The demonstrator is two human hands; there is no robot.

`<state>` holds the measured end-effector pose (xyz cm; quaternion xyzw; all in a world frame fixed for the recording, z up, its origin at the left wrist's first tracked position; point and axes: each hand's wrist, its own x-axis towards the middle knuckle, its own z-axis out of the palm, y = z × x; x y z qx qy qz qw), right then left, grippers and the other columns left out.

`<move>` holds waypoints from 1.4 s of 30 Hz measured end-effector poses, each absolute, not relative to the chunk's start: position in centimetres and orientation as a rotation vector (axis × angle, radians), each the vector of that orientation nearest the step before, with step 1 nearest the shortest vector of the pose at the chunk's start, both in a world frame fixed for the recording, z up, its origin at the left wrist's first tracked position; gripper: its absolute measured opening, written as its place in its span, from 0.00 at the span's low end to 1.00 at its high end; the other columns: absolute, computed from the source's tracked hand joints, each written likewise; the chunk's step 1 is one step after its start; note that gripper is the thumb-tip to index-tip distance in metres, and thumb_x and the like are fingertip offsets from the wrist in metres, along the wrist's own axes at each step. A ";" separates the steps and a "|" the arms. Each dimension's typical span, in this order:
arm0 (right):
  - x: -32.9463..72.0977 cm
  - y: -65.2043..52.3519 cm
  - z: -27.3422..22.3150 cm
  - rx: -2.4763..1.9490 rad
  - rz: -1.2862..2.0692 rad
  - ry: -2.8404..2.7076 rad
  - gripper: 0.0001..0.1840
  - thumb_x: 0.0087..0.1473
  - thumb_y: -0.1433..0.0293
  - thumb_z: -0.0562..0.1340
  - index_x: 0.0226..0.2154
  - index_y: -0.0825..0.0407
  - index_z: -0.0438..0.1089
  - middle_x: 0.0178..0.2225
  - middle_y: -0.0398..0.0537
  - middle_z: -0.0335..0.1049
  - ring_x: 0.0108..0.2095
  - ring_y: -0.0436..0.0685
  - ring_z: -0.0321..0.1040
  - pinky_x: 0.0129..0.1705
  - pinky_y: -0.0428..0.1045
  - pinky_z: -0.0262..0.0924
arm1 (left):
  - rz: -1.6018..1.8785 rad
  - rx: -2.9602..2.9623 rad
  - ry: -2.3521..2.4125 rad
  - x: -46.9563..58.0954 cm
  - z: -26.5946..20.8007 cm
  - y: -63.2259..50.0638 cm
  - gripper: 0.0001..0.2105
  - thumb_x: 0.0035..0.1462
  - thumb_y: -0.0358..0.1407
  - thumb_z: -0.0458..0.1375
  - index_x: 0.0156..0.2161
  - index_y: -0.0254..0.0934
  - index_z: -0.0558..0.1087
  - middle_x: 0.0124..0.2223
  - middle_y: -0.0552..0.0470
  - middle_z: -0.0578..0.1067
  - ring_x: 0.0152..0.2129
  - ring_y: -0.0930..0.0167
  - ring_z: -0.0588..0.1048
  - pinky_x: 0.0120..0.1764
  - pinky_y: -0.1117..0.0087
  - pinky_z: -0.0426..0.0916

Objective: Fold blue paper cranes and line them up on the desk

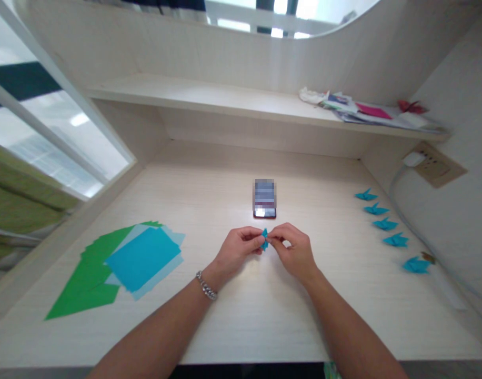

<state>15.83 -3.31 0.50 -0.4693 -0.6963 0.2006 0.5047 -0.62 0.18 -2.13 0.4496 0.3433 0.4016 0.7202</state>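
Observation:
Between my two hands, above the middle of the desk, is a small folded blue paper piece [265,240]. My left hand [243,244] pinches it from the left with thumb and fingers. From the right, my right hand [291,246] grips its other side between thumb and forefinger. Fingertips hide part of the folds, so its exact shape does not show. Just beyond my hands a phone [264,199] lies flat with its screen lit. Several finished blue paper cranes stand in a row on the right, the nearest crane [417,265] being close to the wall side.
Blue paper sheets [144,258] overlap green paper sheets [83,276] on the left of the desk [225,321]. A shelf [225,100] at the back bears papers [367,109]. At right, a white cable [407,218] runs from a wall socket [438,164] past the cranes.

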 end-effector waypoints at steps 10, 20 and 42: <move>14.9 -3.6 0.4 -1.165 0.442 -1.630 0.06 0.54 0.72 0.60 0.33 0.50 0.74 0.30 0.48 0.71 0.30 0.53 0.68 0.32 0.49 0.65 | 1.018 1.008 0.867 -0.2 -1.8 0.0 0.10 0.44 0.35 0.68 0.33 0.33 0.78 0.31 0.48 0.78 0.26 0.72 0.73 0.31 0.72 0.71; 14.3 -3.9 0.5 -1.279 0.567 -1.543 0.06 0.54 0.70 0.60 0.32 0.49 0.74 0.32 0.49 0.71 0.30 0.54 0.68 0.26 0.47 0.65 | 1.062 1.066 0.878 -0.2 -2.1 -0.1 0.09 0.46 0.35 0.67 0.33 0.33 0.78 0.32 0.49 0.78 0.27 0.72 0.74 0.34 0.70 0.71; 14.4 -3.3 -0.3 -1.377 0.828 -1.376 0.07 0.52 0.65 0.62 0.30 0.52 0.71 0.28 0.46 0.72 0.28 0.53 0.67 0.29 0.47 0.62 | 1.169 1.167 0.933 0.0 -2.0 -0.2 0.08 0.47 0.34 0.66 0.33 0.34 0.76 0.33 0.50 0.78 0.31 0.70 0.75 0.38 0.68 0.70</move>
